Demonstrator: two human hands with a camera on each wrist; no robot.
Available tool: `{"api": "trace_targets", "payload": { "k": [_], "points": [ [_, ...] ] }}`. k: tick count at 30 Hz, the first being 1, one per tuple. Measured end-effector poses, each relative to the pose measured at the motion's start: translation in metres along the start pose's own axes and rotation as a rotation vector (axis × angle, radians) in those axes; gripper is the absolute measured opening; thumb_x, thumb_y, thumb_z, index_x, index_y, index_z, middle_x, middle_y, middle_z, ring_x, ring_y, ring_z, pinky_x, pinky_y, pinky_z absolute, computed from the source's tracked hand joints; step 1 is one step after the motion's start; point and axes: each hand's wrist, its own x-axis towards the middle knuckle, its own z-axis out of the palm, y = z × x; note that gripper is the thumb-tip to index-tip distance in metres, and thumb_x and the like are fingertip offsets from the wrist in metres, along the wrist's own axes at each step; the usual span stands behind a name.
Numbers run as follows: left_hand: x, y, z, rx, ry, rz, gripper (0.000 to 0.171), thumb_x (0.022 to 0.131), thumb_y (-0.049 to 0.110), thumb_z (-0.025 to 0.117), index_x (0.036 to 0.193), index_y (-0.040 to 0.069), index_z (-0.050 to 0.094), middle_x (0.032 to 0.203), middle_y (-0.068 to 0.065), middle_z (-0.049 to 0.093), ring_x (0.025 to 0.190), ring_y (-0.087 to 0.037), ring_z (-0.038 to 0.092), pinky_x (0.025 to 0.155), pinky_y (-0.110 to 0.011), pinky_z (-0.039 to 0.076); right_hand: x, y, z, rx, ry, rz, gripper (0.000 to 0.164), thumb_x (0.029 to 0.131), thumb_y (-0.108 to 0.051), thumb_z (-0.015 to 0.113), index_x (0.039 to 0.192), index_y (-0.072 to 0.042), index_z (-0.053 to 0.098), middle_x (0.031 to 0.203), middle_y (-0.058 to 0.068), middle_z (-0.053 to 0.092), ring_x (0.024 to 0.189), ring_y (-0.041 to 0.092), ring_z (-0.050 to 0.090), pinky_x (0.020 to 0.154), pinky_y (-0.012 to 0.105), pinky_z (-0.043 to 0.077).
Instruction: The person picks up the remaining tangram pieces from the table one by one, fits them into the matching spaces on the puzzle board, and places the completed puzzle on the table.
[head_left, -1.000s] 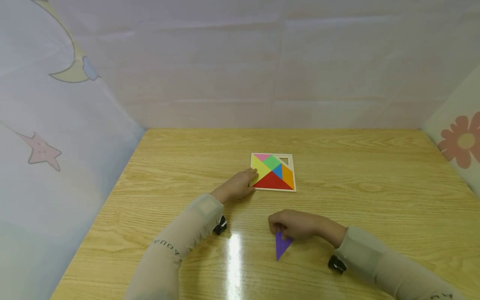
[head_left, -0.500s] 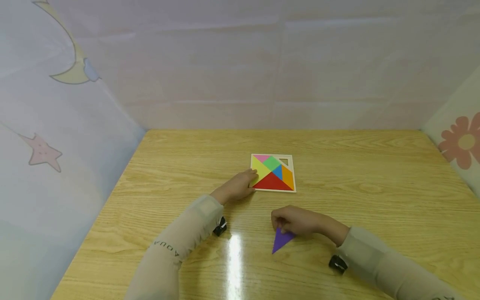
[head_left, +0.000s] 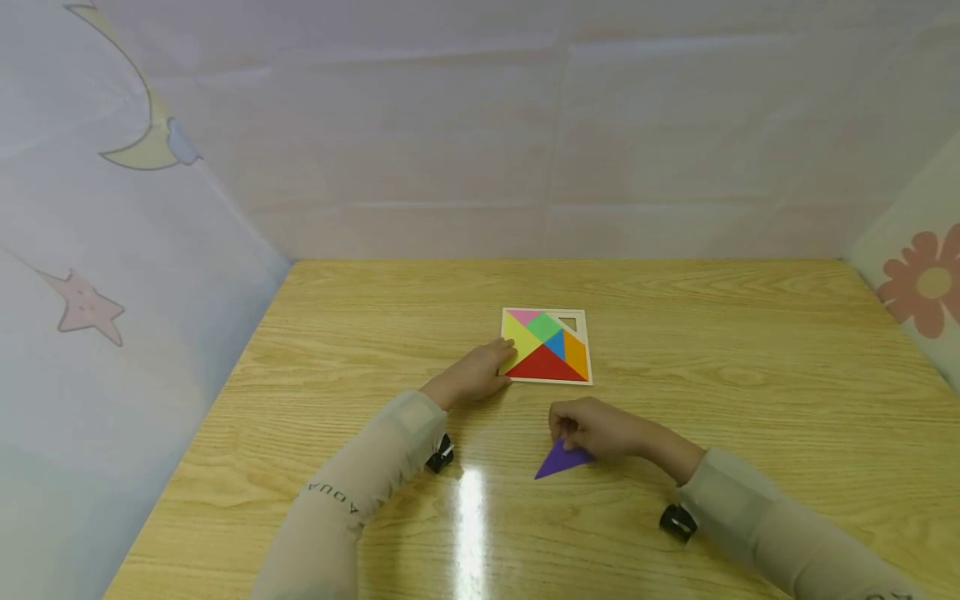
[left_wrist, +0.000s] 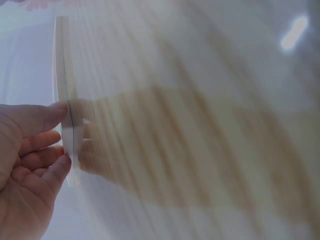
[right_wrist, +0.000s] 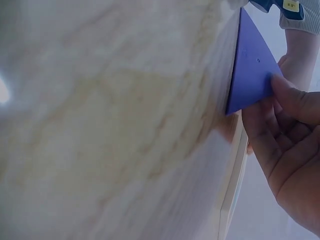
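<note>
A square wooden tangram tray (head_left: pixel 587 337) lies flat on the table, with pink, green, yellow, blue, orange and red pieces fitted in it. One small triangular opening shows at its far right corner. My left hand (head_left: pixel 474 372) holds the tray's left side, fingers over the yellow piece (head_left: pixel 521 337) and thumb by the near corner. In the left wrist view, thumb and fingers meet the tray's edge (left_wrist: pixel 62 60). Nearer the front, my right hand (head_left: pixel 596 427) pinches a purple triangle piece (head_left: pixel 561 461) between thumb and fingers. The right wrist view shows this triangle (right_wrist: pixel 252 65) tilted upward.
The wood-grain table (head_left: pixel 750 358) extends around both hands, with a bright reflection (head_left: pixel 470 525) near the front. A pale cloth wall (head_left: pixel 450 150) stands behind it, and printed cloth hangs at both sides. A black strap device sits at each wrist.
My right hand has moved a little away from me, closer to the tray, and the purple triangle has turned so its tip points more to the left. My left hand and the tray have stayed put.
</note>
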Motion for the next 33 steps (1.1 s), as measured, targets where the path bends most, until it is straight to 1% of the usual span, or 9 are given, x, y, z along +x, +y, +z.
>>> {"api": "trace_targets", "payload": {
  "k": [5,9,12,16,19,24,30,33],
  "points": [
    [0.0,0.0,0.0,-0.006,-0.004,-0.009,0.046,0.087,0.014,0.05,0.127,-0.003,0.038,0.136,-0.016,0.028,0.126,-0.025,0.02,0.103,-0.03,0.017,0.001,0.005,-0.003,-0.009,0.065,-0.016,0.018,0.077,0.006,0.056,0.078,-0.012,0.052,0.071,-0.005,0.049,0.066,0.009,0.047,0.058,0.024,0.044],
    [0.0,0.0,-0.001,-0.009,-0.009,-0.013,0.046,0.087,0.014,0.05,0.128,-0.002,0.037,0.136,-0.015,0.027,0.127,-0.024,0.019,0.103,-0.03,0.016,0.002,0.009,-0.005,-0.005,0.122,-0.009,0.019,0.076,0.007,0.057,0.078,-0.011,0.051,0.073,-0.005,0.049,0.067,0.01,0.047,0.058,0.024,0.044],
    [0.001,0.001,-0.001,-0.005,-0.015,-0.013,0.046,0.087,0.014,0.05,0.128,-0.002,0.037,0.136,-0.015,0.027,0.127,-0.024,0.018,0.103,-0.03,0.016,0.002,0.01,-0.008,0.02,0.151,0.007,0.019,0.076,0.008,0.056,0.079,-0.01,0.05,0.075,-0.002,0.051,0.069,0.012,0.047,0.06,0.024,0.044],
    [0.001,0.002,-0.002,0.001,-0.018,-0.008,0.046,0.087,0.014,0.05,0.128,-0.002,0.037,0.136,-0.016,0.027,0.127,-0.025,0.018,0.103,-0.03,0.015,0.001,0.013,-0.011,0.02,0.191,0.016,0.017,0.077,0.007,0.057,0.079,-0.008,0.05,0.077,0.0,0.053,0.071,0.013,0.049,0.063,0.025,0.045],
    [0.001,0.002,-0.002,0.001,-0.008,0.002,0.045,0.086,0.014,0.051,0.126,-0.003,0.039,0.135,-0.016,0.029,0.126,-0.026,0.02,0.103,-0.03,0.016,0.001,0.014,-0.014,0.022,0.221,0.018,0.016,0.078,0.007,0.057,0.081,-0.007,0.05,0.077,0.001,0.053,0.072,0.014,0.049,0.063,0.025,0.045],
    [0.001,0.002,-0.001,0.003,0.006,0.015,0.044,0.085,0.013,0.053,0.124,-0.004,0.041,0.134,-0.017,0.031,0.126,-0.027,0.021,0.103,-0.03,0.017,0.0,0.017,-0.019,0.057,0.268,0.022,0.013,0.079,0.005,0.056,0.083,-0.006,0.05,0.078,0.002,0.052,0.074,0.015,0.05,0.063,0.026,0.046],
    [0.002,0.002,-0.001,0.008,-0.001,0.009,0.043,0.085,0.014,0.053,0.123,-0.002,0.043,0.134,-0.016,0.03,0.126,-0.026,0.021,0.103,-0.029,0.016,-0.001,0.019,-0.023,0.112,0.319,0.042,0.011,0.079,0.005,0.056,0.085,-0.002,0.05,0.078,0.003,0.052,0.074,0.018,0.05,0.061,0.025,0.046],
    [0.002,0.002,-0.001,0.003,-0.004,0.002,0.042,0.085,0.013,0.053,0.123,-0.002,0.043,0.134,-0.016,0.03,0.126,-0.026,0.021,0.103,-0.029,0.016,-0.002,0.02,-0.025,0.121,0.336,0.039,0.011,0.079,0.005,0.056,0.085,-0.002,0.05,0.078,0.004,0.052,0.073,0.019,0.049,0.06,0.025,0.046]
  ]
}}
